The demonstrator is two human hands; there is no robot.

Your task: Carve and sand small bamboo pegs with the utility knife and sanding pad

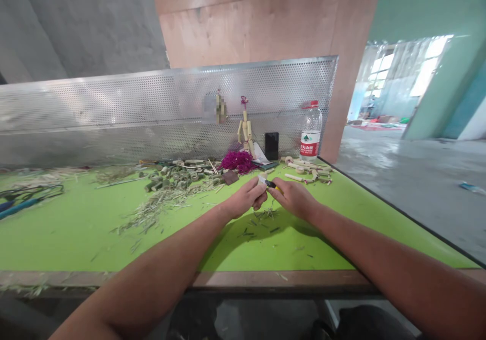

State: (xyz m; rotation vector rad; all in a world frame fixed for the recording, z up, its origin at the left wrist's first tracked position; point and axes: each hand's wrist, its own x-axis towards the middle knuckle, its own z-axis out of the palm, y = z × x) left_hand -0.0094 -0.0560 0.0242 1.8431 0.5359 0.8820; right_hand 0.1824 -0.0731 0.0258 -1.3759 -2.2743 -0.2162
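My left hand [248, 197] is closed round a small pale bamboo piece [261, 180] held above the green table [76, 228]. My right hand [290, 195] is closed on a small knife with a yellow and black handle [272, 184], its tip against the bamboo piece. Both hands meet just in front of the middle of the table. Thin green shavings [261, 221] lie on the table under them.
Cut green bamboo segments and shavings [170, 185] are heaped to the left. A purple tuft [238, 161], a jointed bamboo figure [245, 129], a black phone [271, 145] and a water bottle [311, 131] stand by the perforated metal panel [114, 112]. Pale peeled pieces [309, 170] lie right.
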